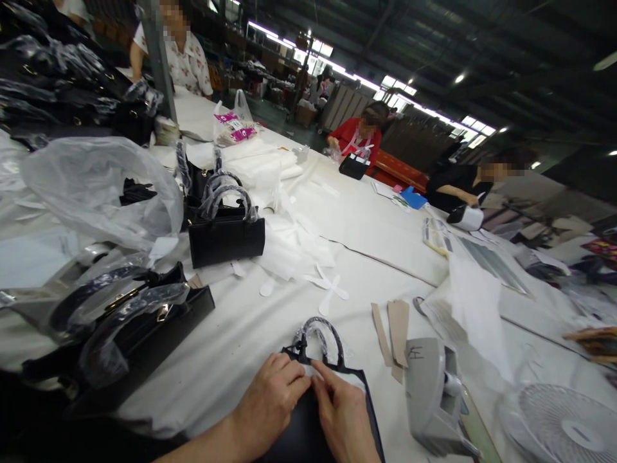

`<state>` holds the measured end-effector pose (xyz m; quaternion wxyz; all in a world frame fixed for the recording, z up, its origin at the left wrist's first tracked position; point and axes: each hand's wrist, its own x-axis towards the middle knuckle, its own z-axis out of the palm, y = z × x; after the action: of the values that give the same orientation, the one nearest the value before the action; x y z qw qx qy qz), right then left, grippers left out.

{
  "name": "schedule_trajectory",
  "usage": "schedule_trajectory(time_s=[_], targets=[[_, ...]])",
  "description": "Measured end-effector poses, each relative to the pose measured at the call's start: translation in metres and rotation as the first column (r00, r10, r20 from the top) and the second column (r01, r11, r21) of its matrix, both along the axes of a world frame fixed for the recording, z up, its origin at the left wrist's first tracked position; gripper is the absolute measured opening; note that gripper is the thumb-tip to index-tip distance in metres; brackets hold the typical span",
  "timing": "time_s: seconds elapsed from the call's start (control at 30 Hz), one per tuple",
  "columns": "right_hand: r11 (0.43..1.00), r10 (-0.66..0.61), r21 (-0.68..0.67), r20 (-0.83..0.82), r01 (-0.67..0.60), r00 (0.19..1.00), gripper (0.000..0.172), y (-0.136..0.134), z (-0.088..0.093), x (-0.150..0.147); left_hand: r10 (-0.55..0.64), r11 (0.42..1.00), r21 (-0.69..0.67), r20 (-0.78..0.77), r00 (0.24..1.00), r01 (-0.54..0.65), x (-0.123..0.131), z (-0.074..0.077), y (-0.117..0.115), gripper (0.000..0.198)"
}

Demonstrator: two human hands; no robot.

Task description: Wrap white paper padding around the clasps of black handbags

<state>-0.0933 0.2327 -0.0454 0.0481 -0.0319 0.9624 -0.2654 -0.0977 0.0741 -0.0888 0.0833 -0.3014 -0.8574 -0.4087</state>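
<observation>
A black handbag [301, 431] lies in front of me at the table's near side, its handles wrapped in clear plastic film [315, 335]. White sheet material [355, 379] shows along its upper edge, under my fingers. My left hand [270, 402] is closed, fingers bent and pinching at that edge. Beside it, my right hand [344, 411] grips the same edge with thumb and fingers close together. The fingertips of both hands nearly meet, and what lies right beneath them is partly hidden.
Black handbags [226, 238] with wrapped handles stand to the left, near a clear plastic bag [106, 193]. At right are a grey tape dispenser [429, 392], brown strips [398, 331] and a white fan [569, 424]. Several people work around the table [347, 212].
</observation>
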Motion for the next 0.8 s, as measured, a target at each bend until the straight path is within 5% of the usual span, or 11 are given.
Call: schedule_trajectory(time_s=[0.13,0.37,0.5,0.63,0.8], targets=[[0.999,-0.049,-0.003,-0.043,0.049,0.998,0.036,0.002,-0.005,0.003,0.004,1.000,0.007,0.002,1.000,-0.004,0.000,0.000,0.000,0.026],[0.930,0.207,0.312,0.000,-0.196,0.978,0.041,0.012,-0.010,0.006,0.021,0.998,0.057,0.006,1.000,-0.021,-0.001,-0.005,0.003,0.025],[0.765,0.284,0.595,0.032,-0.247,0.958,0.048,0.020,-0.008,0.007,0.022,0.995,0.099,0.038,0.999,-0.026,-0.002,-0.003,0.002,0.027],[0.627,0.424,0.740,-0.062,-0.244,0.903,0.036,0.019,0.002,-0.006,0.009,0.986,0.163,0.082,0.997,-0.023,-0.004,-0.002,0.001,0.031],[0.422,0.752,0.723,0.058,-0.547,0.657,0.007,0.021,0.016,-0.039,0.031,0.969,0.237,0.142,0.989,-0.064,-0.007,-0.001,0.005,0.025]])
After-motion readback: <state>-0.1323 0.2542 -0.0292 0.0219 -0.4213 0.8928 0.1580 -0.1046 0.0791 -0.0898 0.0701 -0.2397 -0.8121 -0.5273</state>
